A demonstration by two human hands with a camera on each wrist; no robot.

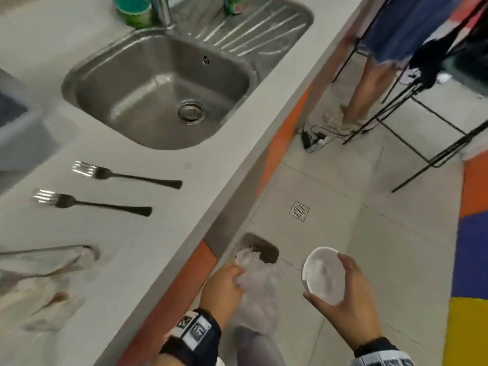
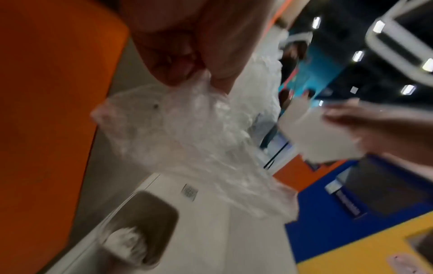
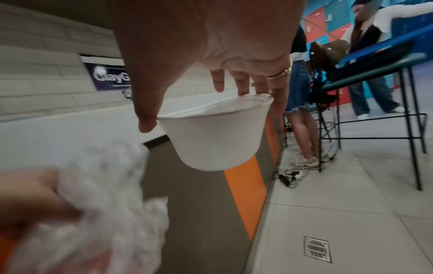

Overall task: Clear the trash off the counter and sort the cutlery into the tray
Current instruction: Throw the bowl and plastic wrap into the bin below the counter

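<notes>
My left hand (image 1: 223, 287) clutches a crumpled plastic bag (image 1: 257, 291) off the counter (image 1: 158, 233) edge, above what looks like a bin (image 1: 260, 247). My right hand (image 1: 348, 294) grasps a cup (image 1: 323, 276) beside it. 2 forks (image 1: 126, 177) lie on the counter.

Head view steeply down over counter edge (image 1: 200, 180); both wrist views close, sharing floor drain (image 3: 317, 248).

Dark sign (image 3: 106, 74) on grey wall: "ClayG", rest hidden behind hand; smaller print unreadable.
</notes>
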